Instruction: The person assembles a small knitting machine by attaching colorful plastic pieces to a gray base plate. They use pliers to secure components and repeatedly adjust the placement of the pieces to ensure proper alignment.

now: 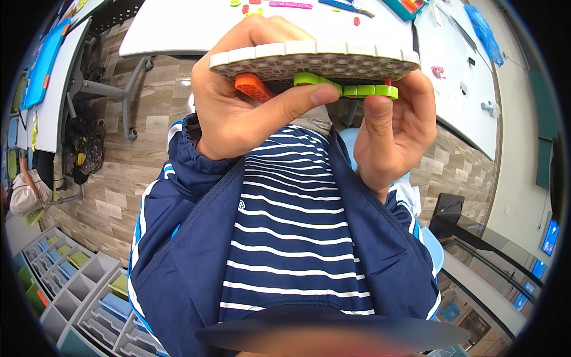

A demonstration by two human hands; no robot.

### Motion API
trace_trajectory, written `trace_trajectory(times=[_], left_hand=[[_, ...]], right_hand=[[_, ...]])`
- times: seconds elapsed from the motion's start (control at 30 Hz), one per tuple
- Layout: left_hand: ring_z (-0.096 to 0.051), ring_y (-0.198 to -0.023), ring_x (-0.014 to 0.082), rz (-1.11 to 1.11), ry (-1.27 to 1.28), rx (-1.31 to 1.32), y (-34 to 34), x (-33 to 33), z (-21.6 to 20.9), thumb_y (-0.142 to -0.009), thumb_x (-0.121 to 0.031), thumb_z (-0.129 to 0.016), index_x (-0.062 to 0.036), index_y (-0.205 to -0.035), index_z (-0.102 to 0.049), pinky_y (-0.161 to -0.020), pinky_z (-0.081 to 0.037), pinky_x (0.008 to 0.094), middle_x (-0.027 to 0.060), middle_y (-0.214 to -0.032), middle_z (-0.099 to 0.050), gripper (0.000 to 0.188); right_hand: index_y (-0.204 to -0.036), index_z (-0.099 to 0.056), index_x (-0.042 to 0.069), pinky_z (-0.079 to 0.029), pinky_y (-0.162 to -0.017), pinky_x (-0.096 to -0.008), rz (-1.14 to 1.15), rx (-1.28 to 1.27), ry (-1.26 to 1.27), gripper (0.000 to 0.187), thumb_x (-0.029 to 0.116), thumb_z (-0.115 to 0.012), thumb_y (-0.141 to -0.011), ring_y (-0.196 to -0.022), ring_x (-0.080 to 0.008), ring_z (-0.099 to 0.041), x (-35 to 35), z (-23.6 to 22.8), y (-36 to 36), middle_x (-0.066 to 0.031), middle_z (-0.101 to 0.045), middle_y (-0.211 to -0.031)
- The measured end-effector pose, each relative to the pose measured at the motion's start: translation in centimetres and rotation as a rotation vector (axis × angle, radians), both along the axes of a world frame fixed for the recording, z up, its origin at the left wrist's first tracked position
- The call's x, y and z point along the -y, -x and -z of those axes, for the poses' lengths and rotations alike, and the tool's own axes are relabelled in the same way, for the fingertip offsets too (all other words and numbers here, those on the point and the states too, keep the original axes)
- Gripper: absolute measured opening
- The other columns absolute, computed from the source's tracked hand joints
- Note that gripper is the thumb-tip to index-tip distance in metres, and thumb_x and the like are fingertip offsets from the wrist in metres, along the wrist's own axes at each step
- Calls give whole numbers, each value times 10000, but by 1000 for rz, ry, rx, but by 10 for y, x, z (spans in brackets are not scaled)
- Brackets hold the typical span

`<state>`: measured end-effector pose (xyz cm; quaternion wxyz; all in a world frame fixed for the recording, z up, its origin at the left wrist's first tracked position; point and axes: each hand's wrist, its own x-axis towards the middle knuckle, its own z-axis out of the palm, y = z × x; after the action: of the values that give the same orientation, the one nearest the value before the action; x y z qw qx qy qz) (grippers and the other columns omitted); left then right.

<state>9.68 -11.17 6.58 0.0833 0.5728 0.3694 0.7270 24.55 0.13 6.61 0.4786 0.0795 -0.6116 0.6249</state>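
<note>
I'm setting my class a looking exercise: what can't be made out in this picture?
Head view:
Grey plate: its far face is turned away.
Left hand: its fingertips, thumb aside, are behind the plate.
Orange piece: its lower end is covered by that hand.
Green piece nearest it: partly covered by that thumb.
Teal box: cut off by the top edge.

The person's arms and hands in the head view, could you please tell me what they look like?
The left hand and right hand are bare, with no gloves. The arms are covered by navy jacket sleeves with white and bright blue stripes; the left cuff looks gathered.
</note>
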Motion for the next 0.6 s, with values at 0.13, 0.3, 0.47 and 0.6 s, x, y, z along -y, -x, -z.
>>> trace_trajectory(times=[0.13, 0.3, 0.47, 0.6], left_hand=[[-671, -1023, 218, 3, 96, 20, -1, 4, -3, -814, 10, -848, 2, -1050, -620, -903, -519, 347, 174, -1064, -715, 329], [-674, -1204, 347, -191, 67, -65, 5, 9, -23, -759, -104, -887, 112, -1350, -558, -1010, -537, 424, 285, -1242, -697, 709], [-709, -1040, 277, -307, 202, -430, 5, 16, -33, -767, 69, -815, 59, -1072, -732, -921, -549, 382, 196, -1087, -736, 316], [-698, -1013, 261, -248, 156, -243, 0, 10, -23, -831, 91, -765, 66, -1052, -715, -886, -548, 348, 178, -1045, -710, 229]], right_hand=[[-1287, -598, -105, -528, -972, -367, 34, -11, -13, 374, -28, -733, -946, -1080, -200, -646, 2, -1, 0, -154, -655, -1178], [-1184, -679, -66, -549, -901, -346, 375, 150, -373, 345, -44, -789, -858, -1006, -232, -683, -5, -13, -4, -159, -690, -1109], [-1145, -718, -17, -565, -829, -325, 393, 159, -553, 365, -48, -815, -795, -945, -250, -700, -9, -13, 3, -151, -694, -1065], [-1224, -657, -50, -559, -877, -325, 235, 146, -337, 421, -38, -805, -831, -997, -217, -675, -3, -10, 3, -143, -657, -1108]])
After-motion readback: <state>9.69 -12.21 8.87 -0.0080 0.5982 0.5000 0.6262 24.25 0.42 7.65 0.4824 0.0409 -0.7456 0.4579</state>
